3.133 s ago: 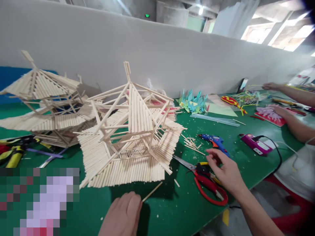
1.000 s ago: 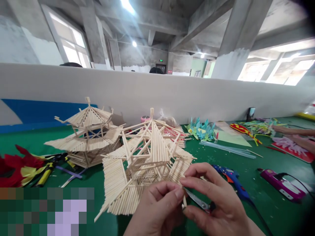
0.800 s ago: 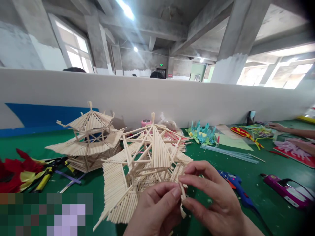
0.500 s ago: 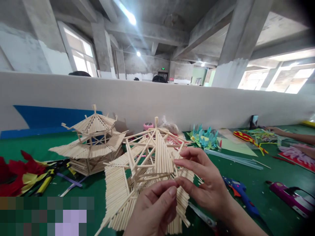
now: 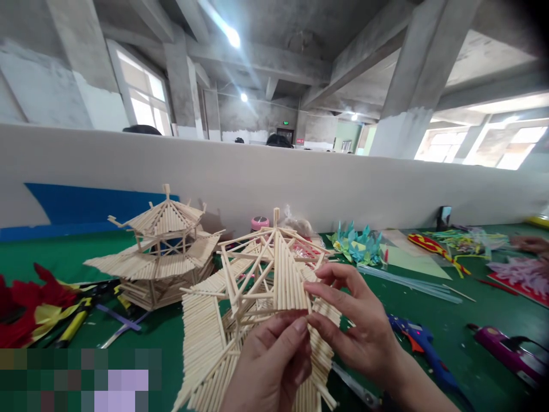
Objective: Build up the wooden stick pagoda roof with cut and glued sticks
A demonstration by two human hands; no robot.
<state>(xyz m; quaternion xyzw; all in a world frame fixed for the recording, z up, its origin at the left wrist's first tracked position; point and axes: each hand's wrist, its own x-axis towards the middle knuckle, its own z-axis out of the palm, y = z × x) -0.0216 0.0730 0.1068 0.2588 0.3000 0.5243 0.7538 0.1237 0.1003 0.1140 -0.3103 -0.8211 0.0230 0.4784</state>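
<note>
A half-covered pavilion model of thin wooden sticks stands in front of me. Its upper roof has one panel filled with sticks side by side; the neighbouring frames show bare beams. My left hand is closed in a pinch at the lower right corner of that panel; what lies between thumb and forefinger is hidden. Against the panel's right edge rest the fingertips of my right hand, its fingers curved and apart, the thumb close to my left fingertips. At the left stands a second stick pavilion with both roofs covered.
Right of the model lie scissors, a blue glue gun, a purple tool and clear glue sticks. Behind are a teal paper flower and a white partition. Another person's hand shows far right.
My right fingertips have come in against the panel's edge, and my left hand stays pinched beside them. The view has shifted slightly. The other person's hand has drawn back to the right.
</note>
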